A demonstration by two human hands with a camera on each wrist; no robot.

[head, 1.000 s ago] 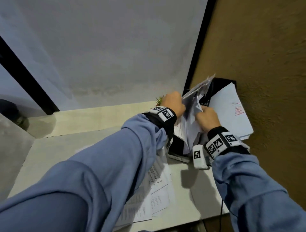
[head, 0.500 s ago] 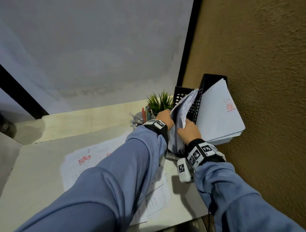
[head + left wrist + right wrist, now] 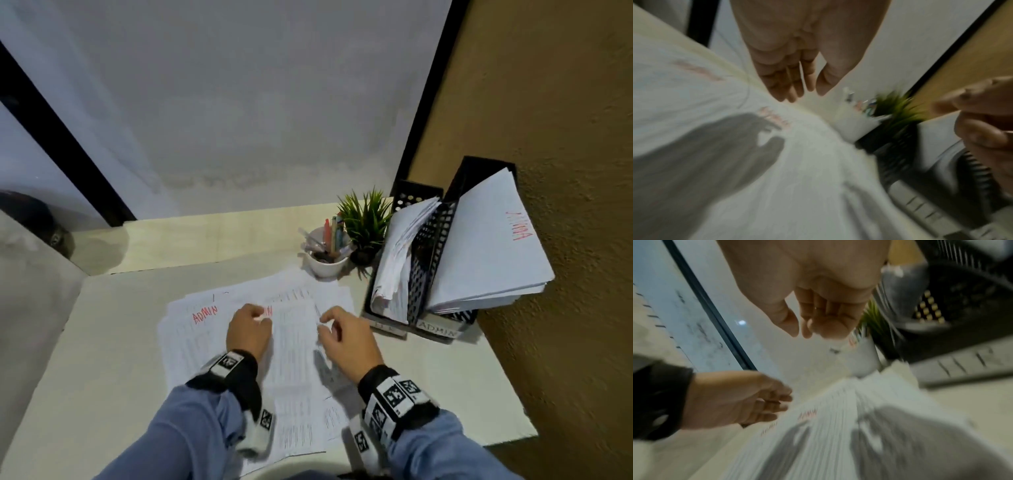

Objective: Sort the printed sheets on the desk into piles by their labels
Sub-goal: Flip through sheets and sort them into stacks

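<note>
Printed sheets [image 3: 294,342] spread on bench [image 3: 445,377], some marked ADMIN. Left hand [image 3: 248,330] and right hand [image 3: 346,337] above them, fingers loosely apart, gripping nothing. Far right, black file trays [image 3: 431,246] hold paper stacks; white cup [image 3: 327,265] holds pens.

The head view looks steeply down from above the desk [image 3: 445,377], facing the far wall. Each wrist view looks along its palm, close over the sheets [image 3: 797,162]. All three share the sheets, plant [image 3: 366,219] and trays [image 3: 428,240].
</note>
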